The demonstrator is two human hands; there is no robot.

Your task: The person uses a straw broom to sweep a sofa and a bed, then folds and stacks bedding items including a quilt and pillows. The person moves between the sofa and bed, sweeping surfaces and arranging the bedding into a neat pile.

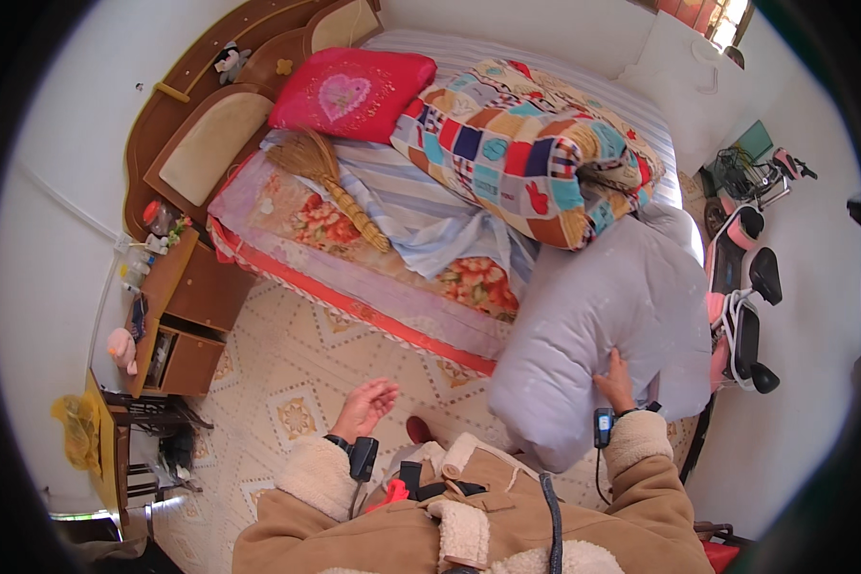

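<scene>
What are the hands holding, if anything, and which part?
The left hand holds nothing. The right hand touches the grey quilt on its near side; whether it grips can't be told.

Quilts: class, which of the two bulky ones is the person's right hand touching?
The grey quilt, beneath the right hand; the multicoloured checked quilt lies bunched on the bed, touched by neither hand.

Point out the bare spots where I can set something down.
Tiled floor bordered by the wooden cabinet, the bed's red edge and the left hand; also floral sheet between straw broom and red edge. Crowded: the patchwork quilt and grey comforter, which the right hand touches.
</scene>
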